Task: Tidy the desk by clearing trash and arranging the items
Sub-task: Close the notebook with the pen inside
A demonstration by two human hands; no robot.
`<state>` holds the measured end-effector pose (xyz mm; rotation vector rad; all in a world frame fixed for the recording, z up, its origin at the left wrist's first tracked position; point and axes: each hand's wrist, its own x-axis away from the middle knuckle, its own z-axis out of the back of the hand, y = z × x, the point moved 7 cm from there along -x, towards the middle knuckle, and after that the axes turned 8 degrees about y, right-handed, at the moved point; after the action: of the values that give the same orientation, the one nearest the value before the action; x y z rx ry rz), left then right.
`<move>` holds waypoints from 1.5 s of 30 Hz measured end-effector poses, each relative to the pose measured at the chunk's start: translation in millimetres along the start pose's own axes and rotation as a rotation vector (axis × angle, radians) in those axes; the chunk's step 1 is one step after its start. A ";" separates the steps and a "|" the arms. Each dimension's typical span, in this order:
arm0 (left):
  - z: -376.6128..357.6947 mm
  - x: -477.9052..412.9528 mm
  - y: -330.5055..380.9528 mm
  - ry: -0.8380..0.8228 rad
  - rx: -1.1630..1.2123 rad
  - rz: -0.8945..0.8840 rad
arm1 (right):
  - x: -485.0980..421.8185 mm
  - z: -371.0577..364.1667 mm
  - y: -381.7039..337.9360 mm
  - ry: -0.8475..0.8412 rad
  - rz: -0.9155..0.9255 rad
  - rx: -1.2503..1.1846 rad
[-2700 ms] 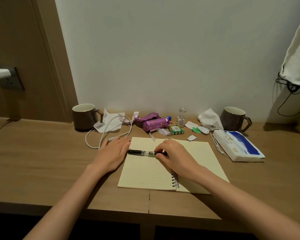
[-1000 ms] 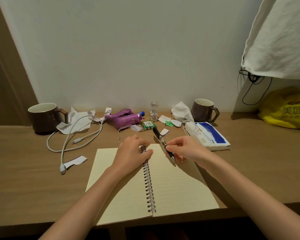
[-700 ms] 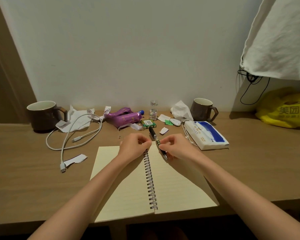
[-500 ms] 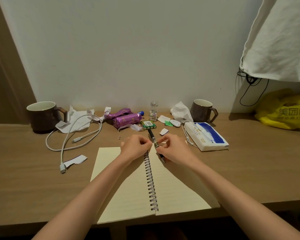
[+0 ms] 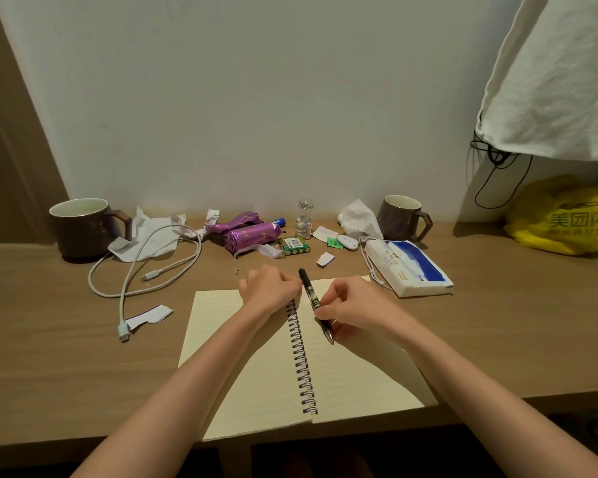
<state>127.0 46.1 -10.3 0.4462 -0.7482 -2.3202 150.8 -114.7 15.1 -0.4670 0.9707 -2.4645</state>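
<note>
An open spiral notebook [image 5: 346, 367] with cream lined pages lies on the wooden desk [image 5: 49, 357] in front of me. My right hand [image 5: 356, 305] grips a black pen [image 5: 311, 294] over the right page, tip pointing toward me. My left hand [image 5: 268, 289] is closed at the top of the spiral binding; what it pinches, if anything, is hidden. Behind the notebook lie purple wrappers [image 5: 249, 232], a pack of green batteries [image 5: 295, 244], a small glass bottle [image 5: 304, 219], paper scraps [image 5: 325, 259] and crumpled tissues [image 5: 359, 219].
A brown mug [image 5: 83, 225] stands back left beside a white charging cable [image 5: 145, 267] and a torn paper strip [image 5: 149, 313]. A second mug [image 5: 399, 217] and a tissue pack [image 5: 408, 267] sit right. A yellow bag [image 5: 563, 219] and hanging white cloth [image 5: 553, 74] fill the far right.
The notebook has been turned so its spine runs toward me. My right hand lifted the pen off the page and now holds it more upright beside my left hand at the binding.
</note>
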 end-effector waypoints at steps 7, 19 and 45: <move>-2.2 -1.0 -1.3 0.022 -0.012 -0.013 | 1.3 -9.0 0.2 -0.050 -0.030 -0.088; 51.9 42.6 -20.1 -0.034 -0.015 -0.473 | 5.2 -10.1 -13.2 -0.012 0.141 0.034; 79.2 171.0 -64.4 -0.355 -0.337 -0.539 | 35.8 -24.3 10.3 0.038 0.506 0.347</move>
<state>-67.4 2.4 -8.0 0.0824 -0.4034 -3.0148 112.4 -126.5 -3.8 -0.0461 0.5643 -2.1153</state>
